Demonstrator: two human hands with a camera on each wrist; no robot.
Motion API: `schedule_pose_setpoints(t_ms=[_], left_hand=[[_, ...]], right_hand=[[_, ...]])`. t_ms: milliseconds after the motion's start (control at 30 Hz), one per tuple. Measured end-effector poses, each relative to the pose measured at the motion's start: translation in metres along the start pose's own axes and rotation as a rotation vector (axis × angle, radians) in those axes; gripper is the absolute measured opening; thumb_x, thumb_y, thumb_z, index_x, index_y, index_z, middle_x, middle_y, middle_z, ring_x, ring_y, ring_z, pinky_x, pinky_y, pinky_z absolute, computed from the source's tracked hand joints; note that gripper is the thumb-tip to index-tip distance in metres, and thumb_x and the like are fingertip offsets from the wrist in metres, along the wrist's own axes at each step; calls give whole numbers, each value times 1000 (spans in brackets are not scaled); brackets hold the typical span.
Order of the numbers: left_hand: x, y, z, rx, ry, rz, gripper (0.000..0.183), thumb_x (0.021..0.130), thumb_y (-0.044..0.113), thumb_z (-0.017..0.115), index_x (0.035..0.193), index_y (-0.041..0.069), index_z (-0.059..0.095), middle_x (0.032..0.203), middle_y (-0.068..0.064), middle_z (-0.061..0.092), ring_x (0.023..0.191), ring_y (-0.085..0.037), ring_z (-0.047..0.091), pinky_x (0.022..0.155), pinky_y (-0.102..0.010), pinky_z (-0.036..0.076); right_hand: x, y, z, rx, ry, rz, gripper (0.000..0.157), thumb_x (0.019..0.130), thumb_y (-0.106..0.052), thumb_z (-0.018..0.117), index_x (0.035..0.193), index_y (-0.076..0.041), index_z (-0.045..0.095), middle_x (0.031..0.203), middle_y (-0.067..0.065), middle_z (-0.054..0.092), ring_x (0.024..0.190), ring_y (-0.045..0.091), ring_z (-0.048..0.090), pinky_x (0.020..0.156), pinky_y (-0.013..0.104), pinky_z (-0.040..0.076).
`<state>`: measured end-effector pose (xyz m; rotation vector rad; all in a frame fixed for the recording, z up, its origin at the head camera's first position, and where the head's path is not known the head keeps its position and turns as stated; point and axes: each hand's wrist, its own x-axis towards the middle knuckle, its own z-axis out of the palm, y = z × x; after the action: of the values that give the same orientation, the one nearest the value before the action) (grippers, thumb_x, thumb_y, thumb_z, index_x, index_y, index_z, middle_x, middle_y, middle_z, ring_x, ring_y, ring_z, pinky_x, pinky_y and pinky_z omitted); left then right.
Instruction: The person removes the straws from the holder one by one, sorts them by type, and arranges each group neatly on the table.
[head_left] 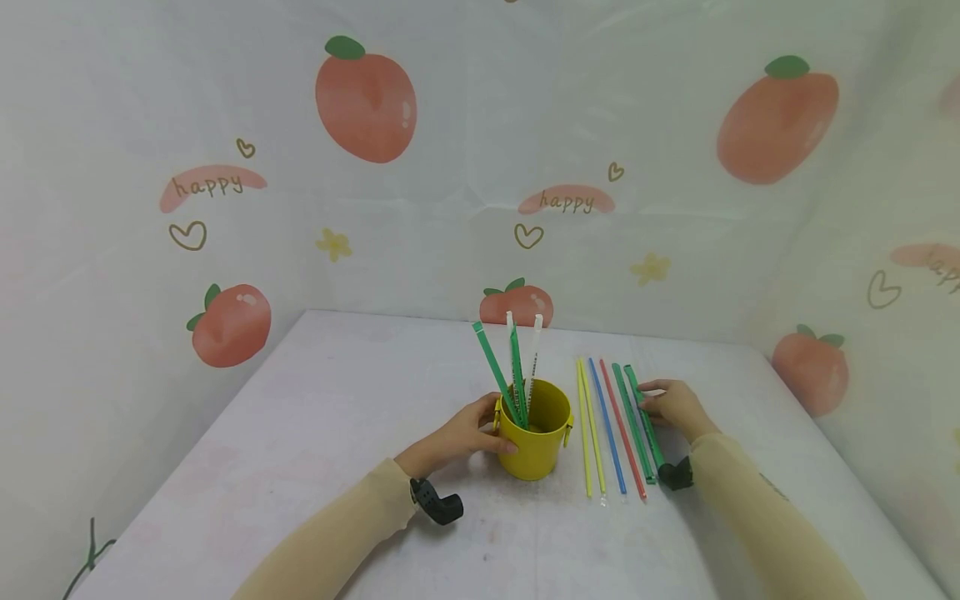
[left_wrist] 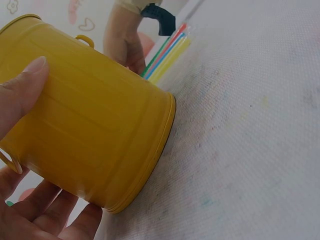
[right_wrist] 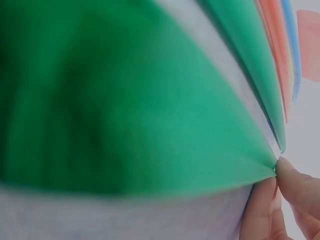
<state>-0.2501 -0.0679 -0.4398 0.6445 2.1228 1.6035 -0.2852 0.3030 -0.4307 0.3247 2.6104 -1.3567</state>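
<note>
White cloth printed with red fruit and the word "happy" makes a backdrop [head_left: 450,250] behind a pale tabletop [head_left: 337,408]. Near its middle stands a yellow bucket [head_left: 531,457], upright, with green straws [head_left: 492,362] and white straws [head_left: 535,350] leaning inside. The left hand [head_left: 476,429] curls round the bucket's side, thumb on the near wall. To the bucket's right, yellow straws [head_left: 592,421], a blue straw [head_left: 607,425], a red straw [head_left: 622,425] and another green straw [head_left: 633,423] lie in a row. At the row's far right, the right hand [head_left: 673,407] pinches a green straw [head_left: 655,446] between thumb and finger. This straw is probably very light, fairly stiff along its length but easily creased, its wrapper perhaps slippery; a gentle pinch near the end should suit it. The bucket looks thin-walled and rigid, best steadied by its side.
</note>
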Motion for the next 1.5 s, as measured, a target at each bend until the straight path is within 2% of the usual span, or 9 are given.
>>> schedule_pose_setpoints(t_ms=[300, 733, 1100, 1300, 1500], left_hand=[[0, 1, 1, -12, 11, -22, 77, 81, 20, 78, 146, 15, 38, 149, -3, 43, 141, -27, 35, 116, -51, 29], [-1, 2, 1, -9, 5, -7, 73, 82, 20, 78, 143, 14, 40, 147, -3, 45, 141, -28, 36, 115, -50, 31], [-1, 2, 2, -4, 12, -10, 75, 82, 19, 77, 145, 13, 38, 148, -5, 44, 140, -30, 37, 114, -51, 31], [0, 1, 1, -1, 12, -10, 75, 82, 19, 77, 146, 13, 38, 147, -6, 45, 139, -29, 38, 114, -51, 31], [0, 1, 1, -7, 8, -15, 77, 82, 22, 78, 146, 15, 37, 148, -3, 44, 140, -28, 37, 116, -52, 29]], right_hand=[[-1, -1, 0, -24, 11, 24, 46, 91, -2, 62, 134, 7, 49, 116, 27, 59, 88, 19, 65, 77, 30, 59], [3, 1, 0, -31, 6, 31, 47, 91, -2, 63, 135, 7, 49, 116, 26, 59, 89, 19, 65, 77, 30, 59], [-5, -3, 0, -50, 13, 8, 46, 92, -3, 62, 135, 7, 48, 120, 29, 58, 95, 25, 65, 78, 31, 59], [-6, -4, -2, -15, 10, 18, 48, 91, -2, 63, 135, 8, 47, 122, 30, 56, 94, 23, 65, 78, 31, 59], [-1, -5, -5, -1, 9, 29, 50, 90, -3, 64, 136, 8, 46, 125, 31, 56, 86, 17, 66, 76, 30, 59]])
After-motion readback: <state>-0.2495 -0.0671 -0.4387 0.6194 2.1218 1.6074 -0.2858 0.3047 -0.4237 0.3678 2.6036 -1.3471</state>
